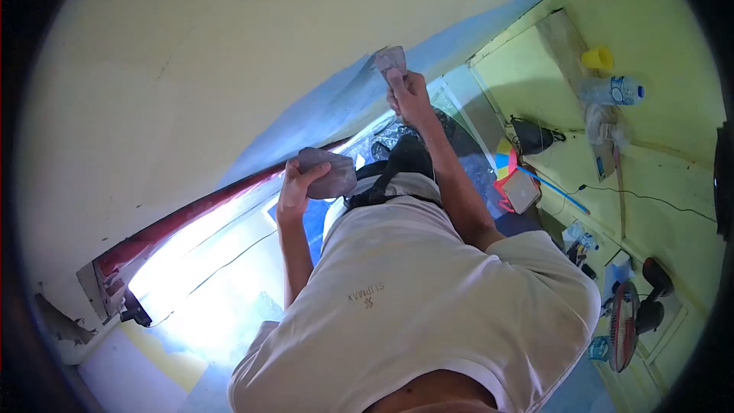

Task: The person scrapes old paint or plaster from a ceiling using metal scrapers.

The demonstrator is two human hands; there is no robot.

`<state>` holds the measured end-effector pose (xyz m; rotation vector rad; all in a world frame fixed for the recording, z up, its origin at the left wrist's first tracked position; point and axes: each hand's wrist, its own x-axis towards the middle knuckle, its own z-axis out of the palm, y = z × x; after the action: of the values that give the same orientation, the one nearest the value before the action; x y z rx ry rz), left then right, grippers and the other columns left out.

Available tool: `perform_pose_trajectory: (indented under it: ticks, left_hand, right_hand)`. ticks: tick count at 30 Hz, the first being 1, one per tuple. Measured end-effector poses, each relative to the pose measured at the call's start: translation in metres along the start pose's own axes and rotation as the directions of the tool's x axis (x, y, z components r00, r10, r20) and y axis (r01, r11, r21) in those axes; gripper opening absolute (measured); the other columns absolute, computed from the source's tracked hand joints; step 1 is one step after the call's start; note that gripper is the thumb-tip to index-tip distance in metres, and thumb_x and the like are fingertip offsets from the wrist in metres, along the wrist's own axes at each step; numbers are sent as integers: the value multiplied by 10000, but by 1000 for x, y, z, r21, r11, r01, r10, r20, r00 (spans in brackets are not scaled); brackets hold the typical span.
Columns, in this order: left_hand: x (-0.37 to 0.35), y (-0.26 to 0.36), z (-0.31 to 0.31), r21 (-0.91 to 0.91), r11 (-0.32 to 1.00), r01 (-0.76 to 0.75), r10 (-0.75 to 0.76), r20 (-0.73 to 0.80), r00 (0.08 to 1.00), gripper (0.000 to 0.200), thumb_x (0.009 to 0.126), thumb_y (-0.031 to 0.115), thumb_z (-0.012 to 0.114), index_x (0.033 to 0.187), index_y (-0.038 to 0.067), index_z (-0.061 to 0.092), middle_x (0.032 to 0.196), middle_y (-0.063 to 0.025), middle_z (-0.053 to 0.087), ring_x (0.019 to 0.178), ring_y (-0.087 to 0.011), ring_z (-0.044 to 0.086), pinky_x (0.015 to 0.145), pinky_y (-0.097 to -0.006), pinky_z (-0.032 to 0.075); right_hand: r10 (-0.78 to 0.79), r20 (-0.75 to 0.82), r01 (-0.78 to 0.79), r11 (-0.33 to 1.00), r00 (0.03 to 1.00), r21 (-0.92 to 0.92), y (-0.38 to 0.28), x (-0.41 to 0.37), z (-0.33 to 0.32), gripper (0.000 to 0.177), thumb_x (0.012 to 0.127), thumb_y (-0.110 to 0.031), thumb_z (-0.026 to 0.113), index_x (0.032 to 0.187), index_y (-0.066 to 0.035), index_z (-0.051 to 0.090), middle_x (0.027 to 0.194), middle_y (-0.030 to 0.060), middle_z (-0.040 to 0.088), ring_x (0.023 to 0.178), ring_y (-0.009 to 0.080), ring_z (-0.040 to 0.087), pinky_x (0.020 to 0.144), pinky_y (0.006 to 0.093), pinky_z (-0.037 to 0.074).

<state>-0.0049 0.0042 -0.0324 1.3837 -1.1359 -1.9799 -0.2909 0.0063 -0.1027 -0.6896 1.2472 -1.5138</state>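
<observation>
My left hand (297,187) grips a flat grey plate (329,173), which looks like a putty spreader, with the thumb on its face. It is held out in front of my waist, below the slanting cream surface. Further out, my right hand (410,97) is closed around a putty scraper (391,60) with a grey-smeared blade. The blade lies against or very near the cream wall (229,53), beside a bluish shaded area; actual contact is hard to tell. The handles of both tools are mostly hidden by my fingers.
A dark red edge (206,214) runs along the wall, with bright light behind it. To the right are a water bottle (612,91), a yellow cup (597,58), a blue stick (554,190), a fan (625,326) and a black cable (642,196).
</observation>
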Motion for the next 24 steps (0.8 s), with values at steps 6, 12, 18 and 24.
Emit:
perform_pose_trajectory:
  ticks: [6, 12, 18, 24]
  left_hand:
    - [4, -10, -8, -9, 1000, 15, -15, 14, 1000, 274, 717, 83, 764, 960, 12, 657, 889, -67, 680, 816, -164, 635, 776, -318, 502]
    - [-1, -3, 3, 7, 1000, 13, -13, -104, 994, 353, 710, 99, 781, 1013, 15, 620, 935, -74, 662, 846, -168, 627, 792, -333, 499]
    - [-10, -1, 9, 33, 999, 11, -8, -102, 995, 365, 702, 102, 788, 1014, 20, 617, 936, -69, 662, 866, -177, 625, 815, -333, 489]
    - [-11, -3, 13, 3, 1000, -25, 26, -87, 996, 335, 696, 97, 789, 987, 20, 641, 927, -75, 673, 847, -178, 629, 797, -324, 489]
  right_hand:
    - [-37, 26, 37, 999, 999, -25, 3, -2, 1, 504, 950, -497, 538, 722, -47, 525, 523, -15, 472, 421, 57, 439, 372, 239, 331]
    - [-55, 22, 55, 998, 998, 15, -8, -2, 5, 504, 950, -491, 543, 722, -42, 528, 529, -9, 477, 423, 57, 436, 371, 240, 327]
    - [-67, 58, 65, 997, 996, 41, -13, -8, 7, 492, 953, -483, 542, 718, -51, 520, 524, -18, 459, 413, 52, 427, 362, 229, 317]
    - [-34, 29, 30, 993, 999, 113, -5, -5, 9, 478, 946, -494, 545, 741, -66, 498, 533, -18, 455, 412, 54, 421, 353, 230, 312]
